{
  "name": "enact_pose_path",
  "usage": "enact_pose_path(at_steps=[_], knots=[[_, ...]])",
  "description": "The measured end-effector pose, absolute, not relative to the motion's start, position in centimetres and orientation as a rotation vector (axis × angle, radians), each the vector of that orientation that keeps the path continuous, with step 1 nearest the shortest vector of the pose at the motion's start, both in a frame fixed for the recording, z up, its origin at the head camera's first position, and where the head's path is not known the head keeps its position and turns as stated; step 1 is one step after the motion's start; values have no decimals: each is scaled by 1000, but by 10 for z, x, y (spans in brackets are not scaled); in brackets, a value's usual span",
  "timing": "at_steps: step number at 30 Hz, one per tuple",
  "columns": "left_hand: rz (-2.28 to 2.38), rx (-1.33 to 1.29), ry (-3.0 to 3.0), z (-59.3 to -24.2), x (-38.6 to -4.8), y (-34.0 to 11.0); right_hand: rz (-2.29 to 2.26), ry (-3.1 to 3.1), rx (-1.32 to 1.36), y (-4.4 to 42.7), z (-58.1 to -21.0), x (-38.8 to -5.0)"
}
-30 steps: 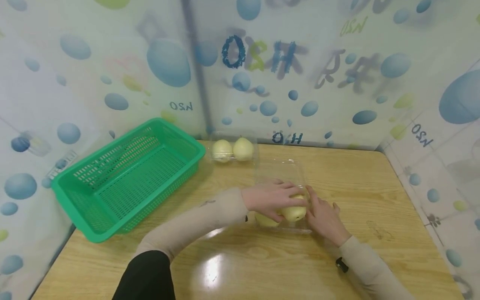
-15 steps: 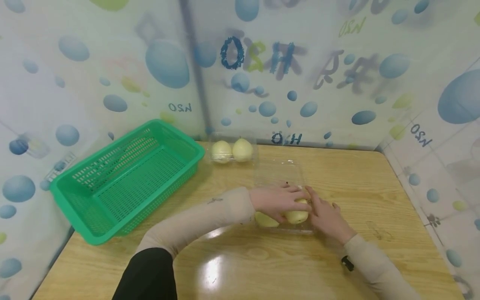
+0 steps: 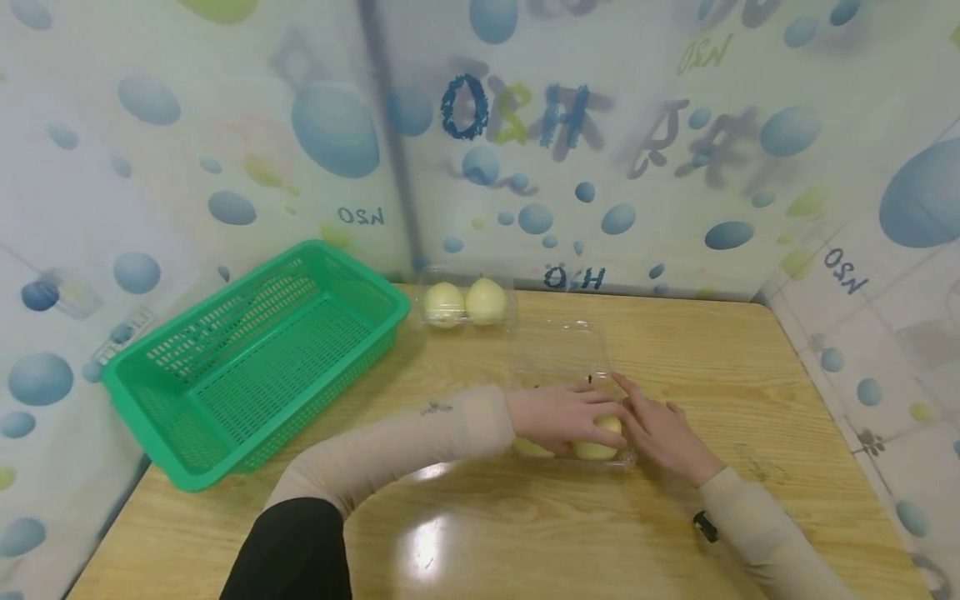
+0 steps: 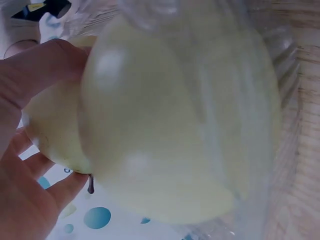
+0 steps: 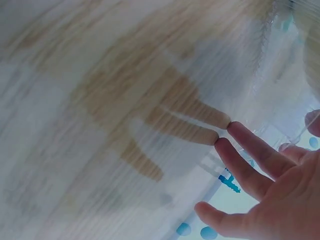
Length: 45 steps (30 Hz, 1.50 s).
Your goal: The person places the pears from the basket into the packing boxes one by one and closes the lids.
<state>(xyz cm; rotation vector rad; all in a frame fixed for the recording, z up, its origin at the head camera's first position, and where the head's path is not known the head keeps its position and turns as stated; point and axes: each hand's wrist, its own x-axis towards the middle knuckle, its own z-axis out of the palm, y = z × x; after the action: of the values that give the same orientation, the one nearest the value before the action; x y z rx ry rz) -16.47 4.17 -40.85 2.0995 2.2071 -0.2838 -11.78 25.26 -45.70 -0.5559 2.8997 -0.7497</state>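
In the head view, two pale yellow-green pears sit in the near part of an open clear plastic clamshell box (image 3: 562, 346), its lid folded back. My left hand (image 3: 564, 417) reaches over the left pear (image 3: 531, 447) and grips the right pear (image 3: 597, 448). The left wrist view has thumb and fingers around that stemmed pear (image 4: 57, 125), partly hidden behind the nearer pear (image 4: 175, 110). My right hand (image 3: 667, 437) lies against the box's right side. Seen from the right wrist, its fingers (image 5: 250, 175) are extended, with two fingertips on the tabletop.
A green plastic basket (image 3: 255, 457) with slotted walls stands at the left. Behind the open box, near the wall, is another clear box holding two pears (image 3: 486, 302). The wooden table (image 3: 600, 533) meets a patterned wall covering at the back.
My left hand, with the pear, has shifted slightly right and toward the near edge. The right hand has also edged right, and the box's near right corner has moved slightly that way.
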Motion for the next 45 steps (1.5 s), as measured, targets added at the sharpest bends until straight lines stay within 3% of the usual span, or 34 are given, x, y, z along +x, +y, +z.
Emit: enact_pose_path(at_steps=[26,35,45], knots=[[-193,1971,2247,-425,-167,31,-877,2751,-613,257,-454,-132],[-138,1836,2339,-407,-169,3,-797,2848,-600,253,-452,-129],[141,1694,2542,-403,-195,-42,-579,3049,-648,250,-451,-125]])
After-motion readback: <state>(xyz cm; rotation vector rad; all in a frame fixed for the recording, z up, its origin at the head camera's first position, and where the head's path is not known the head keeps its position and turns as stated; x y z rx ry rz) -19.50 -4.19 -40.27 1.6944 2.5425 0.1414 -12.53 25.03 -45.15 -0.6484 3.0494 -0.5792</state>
